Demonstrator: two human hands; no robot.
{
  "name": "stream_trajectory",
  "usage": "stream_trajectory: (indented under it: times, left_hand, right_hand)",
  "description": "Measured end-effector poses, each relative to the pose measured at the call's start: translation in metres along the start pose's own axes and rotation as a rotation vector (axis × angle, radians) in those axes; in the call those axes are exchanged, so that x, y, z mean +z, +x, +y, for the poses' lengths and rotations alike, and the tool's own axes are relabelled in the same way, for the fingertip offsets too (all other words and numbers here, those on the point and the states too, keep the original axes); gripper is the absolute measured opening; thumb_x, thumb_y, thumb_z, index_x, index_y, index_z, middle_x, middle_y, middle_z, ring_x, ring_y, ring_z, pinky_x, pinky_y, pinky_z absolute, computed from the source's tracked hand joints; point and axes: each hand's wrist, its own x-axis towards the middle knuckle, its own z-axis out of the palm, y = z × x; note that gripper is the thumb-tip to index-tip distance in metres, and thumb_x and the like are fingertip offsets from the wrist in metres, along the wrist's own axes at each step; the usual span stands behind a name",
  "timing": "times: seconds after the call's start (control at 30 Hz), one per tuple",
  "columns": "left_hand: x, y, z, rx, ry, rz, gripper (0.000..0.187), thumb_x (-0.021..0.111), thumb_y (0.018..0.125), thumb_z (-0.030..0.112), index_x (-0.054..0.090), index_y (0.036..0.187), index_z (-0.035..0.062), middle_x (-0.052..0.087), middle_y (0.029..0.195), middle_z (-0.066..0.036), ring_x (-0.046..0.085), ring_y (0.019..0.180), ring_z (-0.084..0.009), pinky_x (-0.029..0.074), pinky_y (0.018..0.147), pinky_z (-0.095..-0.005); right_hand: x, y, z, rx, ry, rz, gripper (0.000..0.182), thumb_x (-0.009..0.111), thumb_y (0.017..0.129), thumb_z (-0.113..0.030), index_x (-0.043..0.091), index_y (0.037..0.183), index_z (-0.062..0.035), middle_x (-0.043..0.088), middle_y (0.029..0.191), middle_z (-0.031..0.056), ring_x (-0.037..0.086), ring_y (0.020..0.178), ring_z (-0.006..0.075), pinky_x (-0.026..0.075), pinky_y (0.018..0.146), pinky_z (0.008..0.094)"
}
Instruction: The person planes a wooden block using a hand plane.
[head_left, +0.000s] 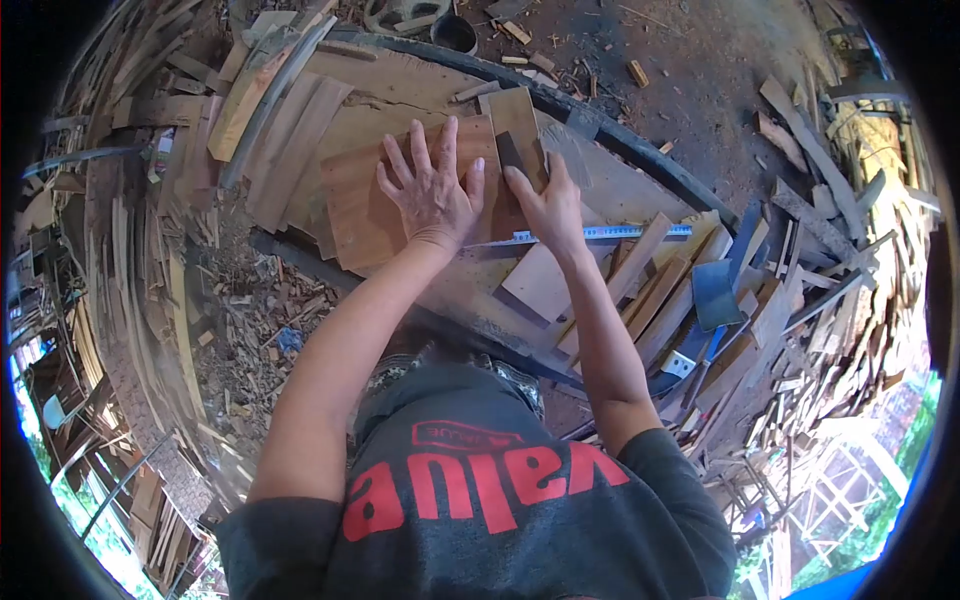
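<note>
My left hand [433, 195] lies flat with fingers spread on a reddish-brown wooden board [355, 205]. At that board's right side, my right hand [553, 205] grips a narrow wooden piece [517, 112] with a dark strip along it. The thumb presses on the dark strip, and the fingers curl round the far edge, partly hidden. Just below the right hand, a white and blue measuring tape or ruler [620, 232] stretches to the right. A pale square block [540, 280] sits under my right forearm.
The brown work surface [390, 85] has a dark rim [640, 150]. Wooden strips [655, 290] and a blue-grey flat tool [716, 295] lie at right. Planks [295, 140] are stacked at left, with wood scraps [270, 320] below. A dark cup [454, 34] stands beyond the rim.
</note>
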Motion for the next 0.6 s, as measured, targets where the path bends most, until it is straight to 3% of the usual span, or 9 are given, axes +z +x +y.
stream_trajectory:
  times: [0.07, 0.13, 0.17, 0.23, 0.27, 0.33, 0.43, 0.53, 0.6]
  left_hand:
    - [-0.001, -0.003, 0.0, 0.005, 0.003, 0.002, 0.066, 0.048, 0.097, 0.052, 0.036, 0.156, 0.0246, 0.03, 0.158, -0.022, 0.019, 0.145, -0.054, 0.014, 0.113, -0.0687]
    - [0.0, 0.0, 0.002, -0.011, -0.001, -0.001, 0.066, 0.048, 0.097, 0.053, 0.036, 0.156, 0.0249, 0.03, 0.159, -0.022, 0.019, 0.145, -0.054, 0.014, 0.113, -0.0688]
    - [-0.002, 0.001, 0.002, -0.004, -0.005, -0.001, 0.065, 0.047, 0.097, 0.053, 0.036, 0.155, 0.0252, 0.03, 0.159, -0.022, 0.018, 0.145, -0.0539, 0.014, 0.113, -0.0688]
    - [-0.004, -0.007, 0.001, -0.004, -0.004, -0.026, 0.065, 0.047, 0.097, 0.053, 0.036, 0.155, 0.0255, 0.03, 0.159, -0.022, 0.018, 0.146, -0.0539, 0.014, 0.113, -0.0689]
    - [-0.003, -0.004, 0.001, -0.007, -0.006, -0.025, 0.065, 0.047, 0.097, 0.053, 0.036, 0.155, 0.0252, 0.03, 0.159, -0.022, 0.018, 0.146, -0.0539, 0.014, 0.113, -0.069]
    - [-0.004, 0.001, 0.001, 0.0, -0.003, -0.008, 0.065, 0.047, 0.097, 0.053, 0.036, 0.155, 0.0249, 0.03, 0.159, -0.022, 0.018, 0.146, -0.054, 0.014, 0.113, -0.0691]
    - [-0.003, 0.001, 0.002, 0.006, -0.013, 0.007, 0.065, 0.047, 0.097, 0.052, 0.037, 0.155, 0.024, 0.03, 0.158, -0.022, 0.018, 0.145, -0.0542, 0.014, 0.113, -0.0693]
    - [-0.002, 0.001, 0.001, -0.021, -0.008, -0.017, 0.066, 0.047, 0.097, 0.052, 0.037, 0.155, 0.0235, 0.03, 0.159, -0.022, 0.018, 0.146, -0.0538, 0.013, 0.113, -0.0691]
    - [-0.005, -0.002, 0.001, -0.006, -0.007, -0.028, 0.066, 0.047, 0.097, 0.053, 0.037, 0.156, 0.0237, 0.03, 0.159, -0.022, 0.018, 0.146, -0.0535, 0.013, 0.113, -0.0687]
  right_hand:
    - [-0.005, -0.008, 0.001, 0.058, -0.061, 0.004, 0.049, 0.071, 0.092, -0.025, 0.054, 0.129, 0.0028, 0.072, 0.105, 0.0221, 0.071, 0.098, 0.0295, 0.054, 0.084, 0.0392]
    - [-0.017, -0.053, 0.003, 0.071, 0.192, -0.055, 0.05, 0.072, 0.091, -0.031, 0.055, 0.122, 0.0045, 0.071, 0.102, 0.0272, 0.071, 0.095, 0.0394, 0.054, 0.081, 0.0418]
    - [-0.019, -0.057, 0.001, 0.072, 0.186, -0.067, 0.05, 0.072, 0.091, -0.031, 0.055, 0.122, 0.0045, 0.071, 0.102, 0.0272, 0.071, 0.095, 0.0394, 0.054, 0.081, 0.0418]
    - [-0.022, -0.071, -0.003, 0.031, 0.119, -0.052, 0.051, 0.073, 0.09, -0.028, 0.051, 0.122, 0.0053, 0.069, 0.103, 0.0314, 0.068, 0.097, 0.048, 0.054, 0.08, 0.0486]
    - [-0.017, -0.059, -0.002, 0.031, 0.12, -0.053, 0.051, 0.073, 0.09, -0.028, 0.051, 0.122, 0.0053, 0.069, 0.103, 0.0314, 0.068, 0.097, 0.048, 0.054, 0.08, 0.0486]
    - [-0.004, -0.012, -0.001, 0.017, -0.046, -0.002, 0.05, 0.071, 0.092, -0.027, 0.054, 0.128, 0.003, 0.071, 0.101, 0.0245, 0.072, 0.094, 0.0342, 0.055, 0.082, 0.0415]
    - [-0.005, 0.0, -0.006, 0.093, 0.016, -0.044, 0.053, 0.071, 0.091, -0.027, 0.053, 0.131, 0.0029, 0.072, 0.101, 0.0234, 0.072, 0.096, 0.0294, 0.055, 0.084, 0.0405]
    - [-0.031, -0.064, -0.016, 0.127, 0.232, -0.108, 0.052, 0.071, 0.091, -0.031, 0.055, 0.123, 0.0053, 0.071, 0.103, 0.0258, 0.071, 0.096, 0.0311, 0.053, 0.083, 0.0405]
    - [-0.027, -0.066, -0.007, 0.105, 0.181, -0.107, 0.052, 0.071, 0.091, -0.031, 0.055, 0.123, 0.0053, 0.071, 0.105, 0.0256, 0.071, 0.097, 0.0309, 0.053, 0.083, 0.0403]
